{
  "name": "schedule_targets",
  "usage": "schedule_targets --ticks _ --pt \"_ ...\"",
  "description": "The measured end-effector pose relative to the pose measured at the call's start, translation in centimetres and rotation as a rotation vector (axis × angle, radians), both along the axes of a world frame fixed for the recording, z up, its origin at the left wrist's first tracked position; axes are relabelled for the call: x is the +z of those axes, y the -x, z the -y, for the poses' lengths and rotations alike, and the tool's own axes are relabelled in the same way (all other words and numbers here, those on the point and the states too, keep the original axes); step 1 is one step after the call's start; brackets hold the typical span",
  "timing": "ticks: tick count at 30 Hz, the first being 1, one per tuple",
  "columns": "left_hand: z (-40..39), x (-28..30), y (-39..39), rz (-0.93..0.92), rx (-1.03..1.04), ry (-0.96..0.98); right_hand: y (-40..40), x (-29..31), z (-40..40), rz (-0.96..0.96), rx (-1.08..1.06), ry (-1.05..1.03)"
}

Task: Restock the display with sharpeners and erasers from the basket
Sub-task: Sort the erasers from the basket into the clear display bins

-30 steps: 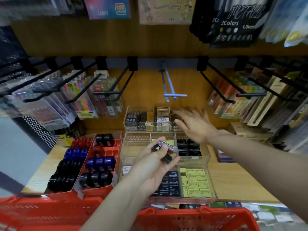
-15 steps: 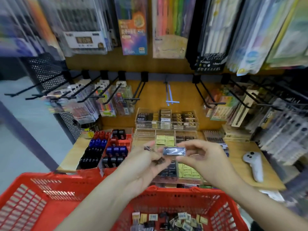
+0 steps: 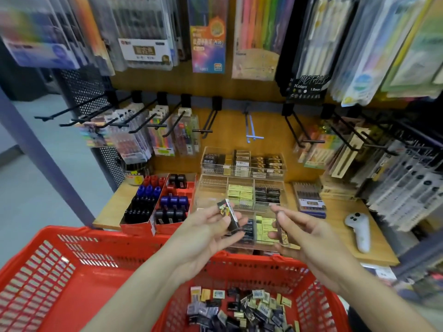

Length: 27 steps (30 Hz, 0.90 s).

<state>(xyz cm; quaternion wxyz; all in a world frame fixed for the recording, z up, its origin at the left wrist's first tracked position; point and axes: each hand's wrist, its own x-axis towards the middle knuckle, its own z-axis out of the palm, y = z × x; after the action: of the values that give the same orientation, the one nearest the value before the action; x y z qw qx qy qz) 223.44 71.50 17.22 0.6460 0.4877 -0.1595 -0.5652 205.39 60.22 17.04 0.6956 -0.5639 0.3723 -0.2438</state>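
Above the red basket point(image 3: 72, 255), my left hand point(image 3: 203, 233) pinches a boxed eraser point(image 3: 229, 213) and my right hand point(image 3: 302, 233) another point(image 3: 281, 230); I should match each to its acrylic tray point(image 3: 242, 207) compartment.

Red basket point(image 3: 60, 264) glossy perforated plastic; shelf point(image 3: 374, 250) matt wood grain; display trays point(image 3: 242, 164) clear smooth acrylic; sharpener boxes point(image 3: 153, 226) red card; hooks point(image 3: 115, 124) black matt metal; hanging packs point(image 3: 143, 32) glossy film; side panel point(image 3: 84, 87) perforated black metal
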Motion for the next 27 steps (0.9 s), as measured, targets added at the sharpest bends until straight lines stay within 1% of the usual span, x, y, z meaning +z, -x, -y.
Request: schedule_targets --ticks 1,4,7,9,13,16,17,20,23,25,27 --pt "0.0 -0.3 0.1 0.041 -0.011 -0.016 0.0 0.0 -0.1 -0.009 0.005 0.017" --pt "0.1 -0.9 0.8 0.168 -0.004 -0.084 -0.3 -0.1 -0.4 -0.127 0.007 0.178" --pt "0.2 -1.3 1.7 0.224 -0.020 -0.115 -0.3 -0.7 -0.5 -0.220 0.006 0.278" --pt "0.3 -1.4 2.1 0.287 -0.048 -0.118 -0.2 -1.0 -0.5 -0.251 0.039 0.298" --pt "0.4 -1.5 2.0 0.394 -0.026 -0.138 0.1 -0.9 -0.8 -0.254 0.130 0.286" --pt "0.5 -1.8 1.3 0.553 -0.021 -0.185 0.2 -0.7 -0.7 -0.263 0.122 0.293" --pt "0.5 -1.8 1.1 0.575 -0.021 -0.192 0.3 -0.6 -0.7 -0.259 0.117 0.275" --pt "0.4 -1.7 1.0 0.533 -0.025 -0.200 0.3 -0.5 -0.5 -0.204 0.120 0.206" --pt "0.5 -1.9 1.2 0.488 -0.030 -0.210 0.2 -0.7 -0.5 -0.169 0.113 0.185" --pt "0.5 -1.9 1.5 0.361 -0.048 -0.170 0.1 -0.9 -0.4 -0.131 0.085 0.154" --pt "0.4 -1.7 2.0 0.248 -0.087 -0.133 0.0 -1.0 -0.5 -0.060 0.054 0.067"
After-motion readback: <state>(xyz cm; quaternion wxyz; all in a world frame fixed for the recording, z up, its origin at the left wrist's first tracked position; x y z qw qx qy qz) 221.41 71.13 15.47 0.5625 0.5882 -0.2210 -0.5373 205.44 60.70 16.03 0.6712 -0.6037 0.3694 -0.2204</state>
